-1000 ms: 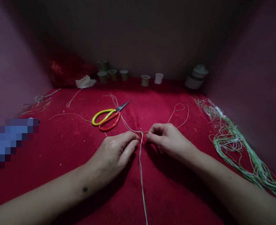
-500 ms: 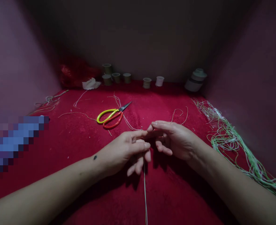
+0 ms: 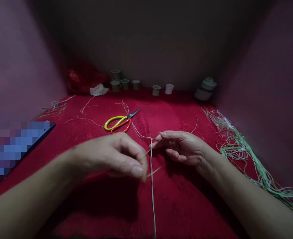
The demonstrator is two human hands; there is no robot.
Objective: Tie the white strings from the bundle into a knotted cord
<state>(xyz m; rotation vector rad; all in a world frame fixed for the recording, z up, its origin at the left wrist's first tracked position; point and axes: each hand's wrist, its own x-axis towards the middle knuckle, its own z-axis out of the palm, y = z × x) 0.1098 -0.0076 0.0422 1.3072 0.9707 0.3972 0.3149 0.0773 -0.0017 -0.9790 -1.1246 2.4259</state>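
Pale cords [image 3: 152, 192] run from a small knot at the middle of the red cloth [image 3: 99, 205] down toward the near edge. Left of them, my left hand [image 3: 126, 157] pinches a thin tan thread [image 3: 147, 152] that crosses over the cords; a loose bit of it sticks out below the fingertips. My right hand [image 3: 178, 146] is by the knot on the right, thumb and index finger closed on the thread, other fingers curled. Yellow-and-red scissors [image 3: 120, 122] lie behind my left hand, which hides part of the red handle.
Thread spools [image 3: 156, 90] and a white bottle [image 3: 205, 89] line the back. A crumpled white tissue [image 3: 99, 89] lies near a red bag [image 3: 84, 79]. Green and white cords [image 3: 256, 152] are heaped at the right. A pixelated blue object [image 3: 19, 146] is at the left.
My left hand has moved away from the knot, left and nearer, drawing the thread across the cords. My right hand stays by the knot. The view has shifted slightly.
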